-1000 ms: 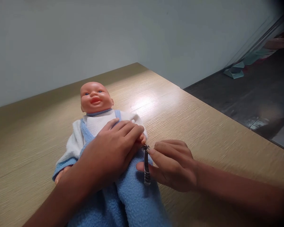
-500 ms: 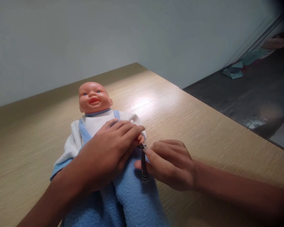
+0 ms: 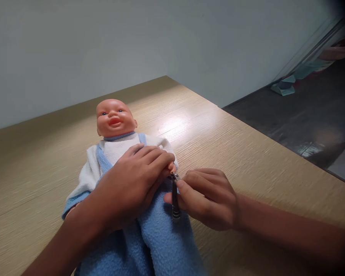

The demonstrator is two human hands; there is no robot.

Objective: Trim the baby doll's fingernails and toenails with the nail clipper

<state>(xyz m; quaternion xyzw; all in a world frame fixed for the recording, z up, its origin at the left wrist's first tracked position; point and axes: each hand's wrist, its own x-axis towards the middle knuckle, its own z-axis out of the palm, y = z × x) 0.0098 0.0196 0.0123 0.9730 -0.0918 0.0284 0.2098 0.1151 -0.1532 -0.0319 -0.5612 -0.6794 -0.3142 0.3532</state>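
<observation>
A baby doll in a white and blue fleece outfit lies on its back, its head toward the wall. My left hand rests across the doll's chest, its fingers closed round the doll's small hand, of which only a part shows. Between the thumb and fingers of my right hand is a metal nail clipper. The clipper's head touches or nearly touches the doll's fingers; I cannot tell which. Its dark lever end hangs down over the doll's blue trouser leg.
The doll lies on a light wooden table that meets a pale wall at the back. Beyond the table's right edge is a dark, shiny floor, with a light blue object lying by the wall.
Almost nothing differs. Both hands, the doll and the clipper stay in nearly the same place, with only a very slight shift of the view.
</observation>
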